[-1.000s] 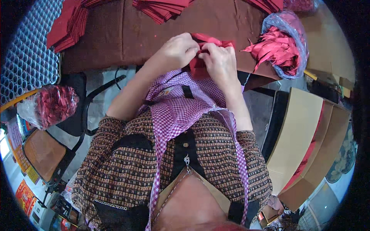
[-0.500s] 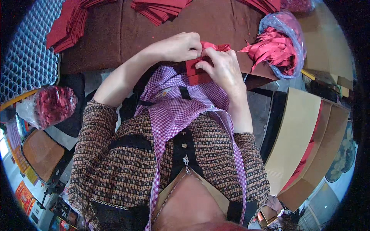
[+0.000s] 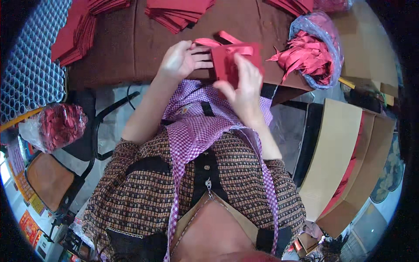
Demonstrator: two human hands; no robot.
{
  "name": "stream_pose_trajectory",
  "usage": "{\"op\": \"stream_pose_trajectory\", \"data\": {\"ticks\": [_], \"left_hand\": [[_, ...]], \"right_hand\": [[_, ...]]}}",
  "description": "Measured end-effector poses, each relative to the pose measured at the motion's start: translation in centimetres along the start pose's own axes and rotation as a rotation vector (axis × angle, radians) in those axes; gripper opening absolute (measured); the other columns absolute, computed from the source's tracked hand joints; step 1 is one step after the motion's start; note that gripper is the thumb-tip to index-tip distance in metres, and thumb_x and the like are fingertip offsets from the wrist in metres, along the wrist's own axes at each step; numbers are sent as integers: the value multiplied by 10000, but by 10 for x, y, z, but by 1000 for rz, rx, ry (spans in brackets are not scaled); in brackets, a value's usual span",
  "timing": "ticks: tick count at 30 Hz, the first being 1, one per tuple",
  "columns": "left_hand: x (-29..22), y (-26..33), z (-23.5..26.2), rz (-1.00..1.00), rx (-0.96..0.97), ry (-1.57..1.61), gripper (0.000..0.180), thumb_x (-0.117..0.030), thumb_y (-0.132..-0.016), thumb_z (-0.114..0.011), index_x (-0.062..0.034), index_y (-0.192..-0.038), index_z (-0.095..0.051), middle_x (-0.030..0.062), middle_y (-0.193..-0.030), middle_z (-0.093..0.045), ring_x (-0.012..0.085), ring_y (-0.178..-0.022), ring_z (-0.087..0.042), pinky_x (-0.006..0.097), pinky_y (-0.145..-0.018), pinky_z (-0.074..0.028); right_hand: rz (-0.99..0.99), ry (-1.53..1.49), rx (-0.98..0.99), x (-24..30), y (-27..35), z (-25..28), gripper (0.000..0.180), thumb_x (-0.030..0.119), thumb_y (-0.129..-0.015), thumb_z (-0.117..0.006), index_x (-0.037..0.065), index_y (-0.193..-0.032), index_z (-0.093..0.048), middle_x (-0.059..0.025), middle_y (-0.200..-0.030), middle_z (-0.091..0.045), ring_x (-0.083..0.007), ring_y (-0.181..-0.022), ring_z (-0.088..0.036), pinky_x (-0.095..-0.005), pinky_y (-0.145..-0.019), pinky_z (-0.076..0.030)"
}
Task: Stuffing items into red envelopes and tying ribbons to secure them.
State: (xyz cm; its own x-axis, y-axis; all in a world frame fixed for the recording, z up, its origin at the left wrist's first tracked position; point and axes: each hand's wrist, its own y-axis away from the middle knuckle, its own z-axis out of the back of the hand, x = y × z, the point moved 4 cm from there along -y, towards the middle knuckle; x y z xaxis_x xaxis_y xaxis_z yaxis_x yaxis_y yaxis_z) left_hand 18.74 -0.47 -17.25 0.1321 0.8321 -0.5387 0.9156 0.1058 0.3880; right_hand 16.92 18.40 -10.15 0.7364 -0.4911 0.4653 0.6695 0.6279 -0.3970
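Note:
A flat red paper piece (image 3: 221, 65) with a glossy red ribbon (image 3: 229, 38) at its far end lies at the table's front edge, its outline slightly blurred. My left hand (image 3: 181, 61) is at its left side, fingers spread and tips by the edge; whether they touch it I cannot tell. Over the right part of the piece lies my right hand (image 3: 246, 87), thumb stretched away from the fingers and the fingers smeared a little by motion. Neither hand visibly grips anything. Beneath the hands hangs a purple checked apron (image 3: 198, 135).
Stacks of red paper pieces (image 3: 76, 32) (image 3: 176, 13) lie fanned along the brown table (image 3: 113, 56). At right, a plastic bag (image 3: 338, 56) spills red ribbons (image 3: 305, 54). An open cardboard box (image 3: 331, 153) stands nearby. Chairs (image 3: 50, 179) and a wrapped red bundle (image 3: 61, 124) are at left.
Both hands have loosened from their pinch at the ribbon. My left hand has turned palm up and moved left; the paper piece has shifted farther onto the table, its ribbon now showing.

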Motion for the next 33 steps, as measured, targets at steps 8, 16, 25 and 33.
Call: {"op": "stream_pose_trajectory", "data": {"ticks": [8, 16, 25, 33], "left_hand": [[2, 3, 2, 13, 192, 347, 193, -177, -874, -471, -11, -784, -512, 304, -1106, -567, 468, -1105, -521, 640, -941, -401], [-31, 14, -36, -328, 201, -16, 256, -208, -973, -376, -31, -831, -494, 259, -1080, -588, 372, -994, -589, 450, -866, -493], [-44, 27, -52, -1175, -240, -1078, 333, -99, -898, -565, 2, -1205, -486, 113, -1276, -471, 197, -1050, -521, 312, -873, -440], [-23, 6, -71, -1182, 28, -1634, 162, -117, -784, -652, -39, -925, -645, 102, -962, -633, 286, -926, -570, 381, -816, -445]], "right_hand": [[57, 195, 2, 4, 12, -14, 607, 4, -753, -613, -14, -1326, -414, -228, -1370, -407, -385, -1295, -369, -472, -1032, -308], [-204, -401, -80, -11, 3, 37, 380, -67, -869, -477, -18, -1242, -529, -174, -1250, -554, -221, -1168, -534, -342, -978, -417], [-805, -1569, -153, -70, 12, -3, 394, 37, -900, -480, -66, -1278, -448, -161, -1226, -547, -233, -1111, -551, -350, -960, -435], [-865, -1364, -18, -85, 17, -20, 356, 28, -891, -504, -65, -1234, -487, -142, -1155, -594, -211, -1047, -588, -336, -930, -455]]}}
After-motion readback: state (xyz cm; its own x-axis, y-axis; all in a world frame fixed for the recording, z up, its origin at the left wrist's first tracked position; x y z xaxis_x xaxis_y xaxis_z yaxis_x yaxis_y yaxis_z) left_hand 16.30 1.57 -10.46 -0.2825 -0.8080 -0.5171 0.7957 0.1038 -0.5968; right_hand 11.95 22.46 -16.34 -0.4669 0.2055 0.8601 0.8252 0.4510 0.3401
